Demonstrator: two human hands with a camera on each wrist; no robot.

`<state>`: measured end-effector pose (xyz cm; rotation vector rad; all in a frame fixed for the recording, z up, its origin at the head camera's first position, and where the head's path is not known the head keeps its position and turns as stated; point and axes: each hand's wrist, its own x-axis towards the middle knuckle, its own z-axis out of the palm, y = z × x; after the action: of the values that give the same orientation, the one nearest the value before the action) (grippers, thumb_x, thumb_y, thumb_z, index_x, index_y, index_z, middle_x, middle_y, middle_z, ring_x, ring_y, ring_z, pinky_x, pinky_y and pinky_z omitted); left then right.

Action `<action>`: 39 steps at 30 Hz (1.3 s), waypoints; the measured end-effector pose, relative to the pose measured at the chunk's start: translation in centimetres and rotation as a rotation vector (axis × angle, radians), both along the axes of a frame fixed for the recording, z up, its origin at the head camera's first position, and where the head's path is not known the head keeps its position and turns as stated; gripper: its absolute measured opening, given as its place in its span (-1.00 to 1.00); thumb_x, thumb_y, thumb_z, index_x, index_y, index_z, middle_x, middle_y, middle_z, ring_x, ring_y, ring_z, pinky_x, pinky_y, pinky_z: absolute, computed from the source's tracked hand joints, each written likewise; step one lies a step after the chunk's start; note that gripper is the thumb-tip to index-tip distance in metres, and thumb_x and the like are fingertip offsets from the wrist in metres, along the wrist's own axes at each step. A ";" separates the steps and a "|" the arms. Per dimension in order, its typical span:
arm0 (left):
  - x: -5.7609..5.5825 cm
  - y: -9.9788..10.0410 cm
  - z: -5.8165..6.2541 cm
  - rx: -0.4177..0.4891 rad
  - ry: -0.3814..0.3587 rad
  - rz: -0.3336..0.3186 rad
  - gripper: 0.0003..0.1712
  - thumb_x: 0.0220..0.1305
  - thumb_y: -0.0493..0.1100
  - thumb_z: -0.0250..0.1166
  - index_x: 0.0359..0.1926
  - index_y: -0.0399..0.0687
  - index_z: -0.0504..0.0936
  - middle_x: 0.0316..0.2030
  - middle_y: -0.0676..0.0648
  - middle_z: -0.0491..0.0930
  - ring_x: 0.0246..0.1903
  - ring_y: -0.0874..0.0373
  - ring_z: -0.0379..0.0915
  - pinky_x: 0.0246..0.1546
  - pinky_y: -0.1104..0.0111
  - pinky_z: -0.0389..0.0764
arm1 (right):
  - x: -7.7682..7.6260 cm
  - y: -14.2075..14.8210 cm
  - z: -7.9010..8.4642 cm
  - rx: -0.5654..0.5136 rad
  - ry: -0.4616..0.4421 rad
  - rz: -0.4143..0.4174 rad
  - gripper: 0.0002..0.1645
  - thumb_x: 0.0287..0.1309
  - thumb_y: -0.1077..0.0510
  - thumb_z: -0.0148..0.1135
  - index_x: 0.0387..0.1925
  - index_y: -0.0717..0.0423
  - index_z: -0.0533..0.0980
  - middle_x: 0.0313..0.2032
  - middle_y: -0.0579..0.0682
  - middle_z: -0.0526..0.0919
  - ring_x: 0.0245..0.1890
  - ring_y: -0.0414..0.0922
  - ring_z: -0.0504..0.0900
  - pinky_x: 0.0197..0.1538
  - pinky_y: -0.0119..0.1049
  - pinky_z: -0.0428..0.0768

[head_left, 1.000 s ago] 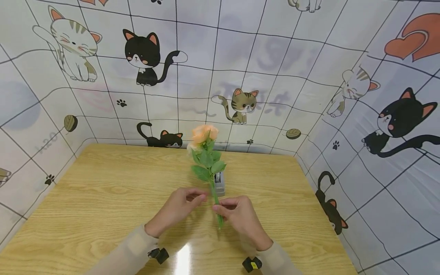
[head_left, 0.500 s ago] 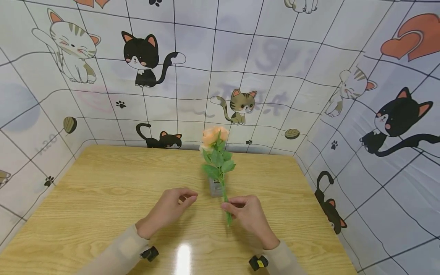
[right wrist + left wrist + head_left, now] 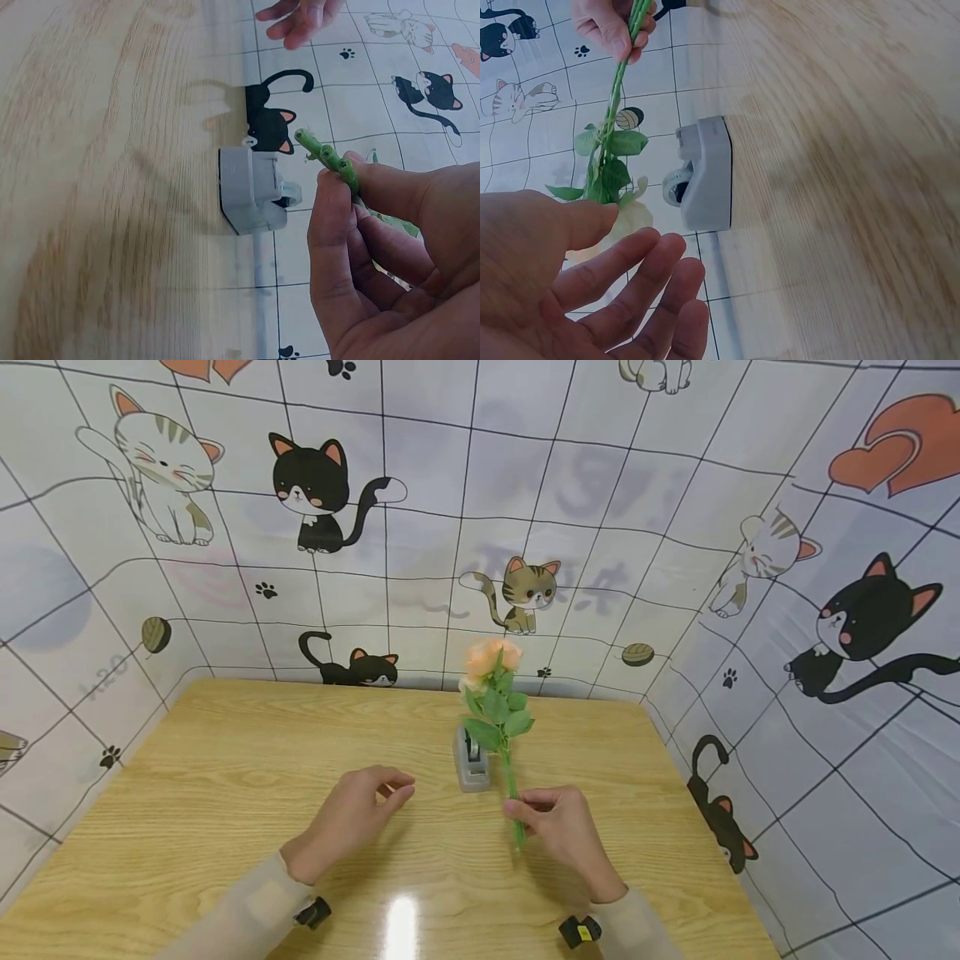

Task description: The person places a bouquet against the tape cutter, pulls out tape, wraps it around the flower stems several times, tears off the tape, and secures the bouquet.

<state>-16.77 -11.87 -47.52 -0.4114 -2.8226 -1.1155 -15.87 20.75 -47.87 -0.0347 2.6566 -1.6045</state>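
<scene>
My right hand pinches a small bunch of peach roses by the lower stems, between thumb and fingers. Three cut green stem ends stick out past the fingertips in the right wrist view. The blooms point away from me, with green leaves below them. My left hand hovers over the table to the left, fingers loosely bent and holding nothing. Between the hands, farther back, a grey tape dispenser with a roll of tape stands on the table, partly overlapped by a leaf in the head view.
The wooden table reaches back to a white cloth wall printed with cats and grid lines, which also closes in both sides. Small black cameras sit on both wrists over beige sleeves.
My right hand has carried the roses to the right, uncovering more of the tape dispenser. My left hand has drawn away to the left from the stems.
</scene>
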 end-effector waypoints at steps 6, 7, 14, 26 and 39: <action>0.2 -0.9 -0.2 -0.018 0.049 0.007 -0.76 0.50 0.03 0.40 0.06 0.11 0.83 -0.08 0.11 0.81 -0.18 0.27 0.69 -0.20 0.32 0.69 | -0.1 1.2 -0.1 0.019 -0.009 -0.058 -0.89 0.22 0.04 0.59 -0.25 -0.05 0.86 -0.31 -0.05 0.88 -0.46 -0.14 0.78 -0.32 -0.27 0.76; 0.2 -1.1 -0.2 -0.017 0.054 0.004 -0.76 0.50 0.03 0.40 0.06 0.11 0.83 -0.08 0.10 0.81 -0.17 0.26 0.69 -0.19 0.30 0.70 | -0.1 1.4 -0.1 0.019 -0.009 -0.066 -0.89 0.21 0.05 0.60 -0.25 -0.05 0.86 -0.31 -0.05 0.88 -0.47 -0.13 0.78 -0.32 -0.27 0.76; 0.3 -2.7 0.1 -0.042 0.073 0.020 -0.72 0.47 0.08 0.42 0.06 0.12 0.82 -0.08 0.09 0.82 -0.12 0.13 0.73 -0.13 0.19 0.72 | -0.4 3.2 -0.3 0.042 0.006 -0.101 -0.83 0.20 0.05 0.61 -0.20 0.00 0.86 -0.27 -0.02 0.89 -0.47 -0.10 0.79 -0.33 -0.25 0.77; 0.7 -7.3 -0.7 -0.099 0.083 0.050 -0.59 0.40 0.18 0.46 0.13 0.14 0.80 0.05 0.02 0.80 0.00 0.02 0.70 -0.04 0.06 0.71 | -0.7 7.7 -0.7 0.159 -0.008 -0.192 -0.68 0.26 0.01 0.57 -0.07 0.13 0.83 -0.20 0.06 0.89 -0.47 -0.15 0.80 -0.34 -0.31 0.74; 0.7 -11.9 -0.6 -0.230 0.129 0.094 -0.42 0.39 0.29 0.43 0.20 0.03 0.77 0.16 -0.19 0.70 0.04 -0.21 0.69 -0.09 -0.15 0.71 | -1.6 11.9 -1.2 0.265 -0.038 -0.241 -0.52 0.29 -0.12 0.53 0.01 0.18 0.80 -0.17 0.12 0.88 -0.43 -0.17 0.80 -0.33 -0.32 0.70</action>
<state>-16.04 -23.75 -48.17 -0.3479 -2.8298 -0.7224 -17.43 32.63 -49.08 0.3316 2.9096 -1.2717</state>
